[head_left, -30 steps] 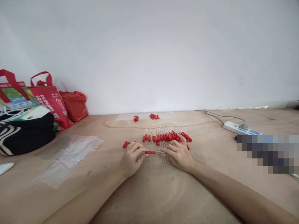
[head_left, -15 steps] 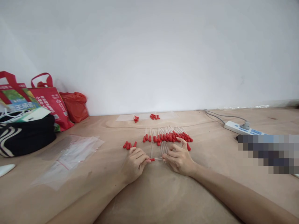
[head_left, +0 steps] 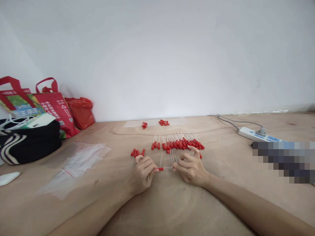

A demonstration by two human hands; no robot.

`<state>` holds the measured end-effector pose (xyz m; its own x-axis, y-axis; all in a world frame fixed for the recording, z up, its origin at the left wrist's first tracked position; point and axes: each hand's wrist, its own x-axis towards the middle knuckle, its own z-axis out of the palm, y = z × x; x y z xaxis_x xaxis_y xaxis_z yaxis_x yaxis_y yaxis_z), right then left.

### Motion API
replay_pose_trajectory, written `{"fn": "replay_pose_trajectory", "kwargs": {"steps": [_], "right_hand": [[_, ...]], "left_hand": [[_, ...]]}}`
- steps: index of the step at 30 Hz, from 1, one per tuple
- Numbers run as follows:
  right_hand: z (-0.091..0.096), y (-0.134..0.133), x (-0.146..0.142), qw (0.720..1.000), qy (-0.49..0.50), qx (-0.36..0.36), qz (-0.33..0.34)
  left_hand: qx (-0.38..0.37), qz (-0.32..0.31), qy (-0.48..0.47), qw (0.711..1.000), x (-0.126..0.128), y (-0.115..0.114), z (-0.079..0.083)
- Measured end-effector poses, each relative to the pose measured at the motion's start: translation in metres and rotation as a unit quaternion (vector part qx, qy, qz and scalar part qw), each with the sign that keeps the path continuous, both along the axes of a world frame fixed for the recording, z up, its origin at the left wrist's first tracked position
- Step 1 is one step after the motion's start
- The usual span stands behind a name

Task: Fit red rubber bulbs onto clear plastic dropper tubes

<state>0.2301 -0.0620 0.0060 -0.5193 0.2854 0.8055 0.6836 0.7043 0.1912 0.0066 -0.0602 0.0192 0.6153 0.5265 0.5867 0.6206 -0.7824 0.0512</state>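
The left hand (head_left: 144,170) is pinching a red bulb (head_left: 161,169) and the right hand (head_left: 192,168) is pinching the clear tube (head_left: 168,168) meeting it, well in from the back edge of the table (head_left: 157,213), whose wood is spreading broadly between the forearms. Loose bulbs (head_left: 137,152) are lying just beyond the left knuckles; farther out, bulb-tipped tubes (head_left: 180,143) are lying in a row, a strip of wood separating them from the back edge.

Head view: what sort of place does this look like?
Probably an improvised indoor workspace, perhaps in a home, though I can't be sure: a wood-grained work surface holds red-bulbed droppers as well as everyday items, such as a red shopping bag.
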Motion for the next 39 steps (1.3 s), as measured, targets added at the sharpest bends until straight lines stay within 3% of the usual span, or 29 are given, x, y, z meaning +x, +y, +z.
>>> {"fn": "replay_pose_trajectory", "kwargs": {"steps": [4,10,14,18,24,28,34,39], "right_hand": [[-0.001,-0.001,0.001,1.000,-0.011,0.025,-0.001],[-0.005,-0.002,0.006,1.000,-0.004,0.007,-0.007],[-0.005,-0.002,0.017,0.997,0.040,-0.037,-0.046],[-0.007,0.000,0.020,0.988,0.088,-0.076,-0.097],[-0.012,0.006,0.018,0.980,0.090,-0.103,-0.147],[-0.012,0.010,0.017,0.979,0.067,-0.109,-0.158],[-0.010,0.013,0.011,0.974,0.031,-0.155,-0.162],[-0.002,0.009,0.009,0.964,-0.015,-0.223,-0.144]], "left_hand": [[0.001,-0.001,-0.003,1.000,0.000,-0.002,0.000],[-0.014,0.017,-0.012,1.000,-0.004,0.000,-0.001],[-0.017,0.105,-0.096,0.990,-0.019,0.012,-0.003],[-0.049,0.116,-0.165,0.978,-0.032,0.026,-0.002],[-0.072,0.269,-0.264,0.923,-0.062,0.050,-0.002],[-0.135,0.275,-0.321,0.896,-0.074,0.061,-0.008],[-0.145,0.285,-0.254,0.913,-0.061,0.061,-0.007],[-0.178,0.291,-0.244,0.908,-0.056,0.057,-0.002]]}}
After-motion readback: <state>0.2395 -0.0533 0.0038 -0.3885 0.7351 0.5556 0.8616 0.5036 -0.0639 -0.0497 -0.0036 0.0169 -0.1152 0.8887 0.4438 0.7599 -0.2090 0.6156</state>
